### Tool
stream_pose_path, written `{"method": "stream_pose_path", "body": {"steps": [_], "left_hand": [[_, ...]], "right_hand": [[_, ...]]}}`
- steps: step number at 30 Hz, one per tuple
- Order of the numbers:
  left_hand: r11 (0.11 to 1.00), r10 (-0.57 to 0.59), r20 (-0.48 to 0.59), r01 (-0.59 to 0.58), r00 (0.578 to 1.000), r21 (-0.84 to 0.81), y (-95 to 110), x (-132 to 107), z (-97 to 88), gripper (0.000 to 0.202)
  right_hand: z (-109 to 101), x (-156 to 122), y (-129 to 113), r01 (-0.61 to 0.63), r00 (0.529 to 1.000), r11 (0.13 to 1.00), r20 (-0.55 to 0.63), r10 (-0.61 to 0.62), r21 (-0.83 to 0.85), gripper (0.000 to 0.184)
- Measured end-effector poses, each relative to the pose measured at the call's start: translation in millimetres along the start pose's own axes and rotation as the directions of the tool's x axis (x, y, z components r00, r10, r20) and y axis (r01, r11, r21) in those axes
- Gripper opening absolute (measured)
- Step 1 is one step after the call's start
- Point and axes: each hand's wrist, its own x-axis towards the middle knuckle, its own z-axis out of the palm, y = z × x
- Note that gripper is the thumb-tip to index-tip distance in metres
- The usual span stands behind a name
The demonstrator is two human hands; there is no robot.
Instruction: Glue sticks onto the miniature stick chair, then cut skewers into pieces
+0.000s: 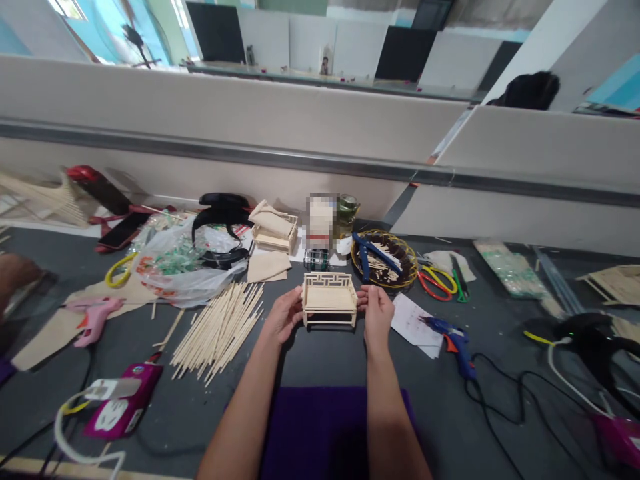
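A small bench made of pale wooden sticks (329,299) is held between both hands above the dark table (320,360). My left hand (284,315) grips its left end, fingers curled round the frame. My right hand (377,314) grips the right end the same way. The bench is upright, its railed back facing away from me. A pile of loose wooden sticks (219,328) lies just left of my left hand. A second, similar stick bench (274,231) stands further back.
A blue glue gun (453,337) lies on white paper at the right, a pink glue gun (95,315) at the left. A round basket (384,259) holds pliers. Scissors (439,280), a plastic bag (183,267), a power strip (123,400), cables and a purple cloth (320,427) surround the hands.
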Motion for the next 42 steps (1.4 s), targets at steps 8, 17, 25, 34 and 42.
{"method": "stream_pose_path", "body": {"steps": [8, 17, 25, 34, 42], "left_hand": [[0.999, 0.026, -0.027, -0.027, 0.999, -0.045, -1, 1, 0.3, 0.021], [0.998, 0.034, -0.022, -0.035, 0.999, -0.056, -4, 2, -2.3, 0.021], [0.996, 0.035, -0.031, -0.038, 0.999, -0.075, -5, 3, -2.1, 0.021], [0.999, 0.047, 0.047, -0.046, 0.998, -0.014, -1, -1, 5.1, 0.045], [0.998, 0.060, 0.030, -0.060, 0.998, -0.024, -3, -2, 5.2, 0.054]], "right_hand": [[-1, 1, 1, 0.022, 0.999, 1.000, -0.032, -0.022, 0.005, 0.043], [-3, 3, 3, 0.061, 0.996, 0.996, -0.067, -0.065, -0.058, 0.042], [-4, 1, -4, 0.223, 0.955, 0.949, -0.143, -0.259, -0.223, 0.031], [0, -10, -53, 0.580, 0.782, 0.608, 0.162, -0.601, -0.542, 0.023], [29, 1, -66, 0.713, 0.695, 0.359, 0.534, -0.482, -0.602, 0.016]]}}
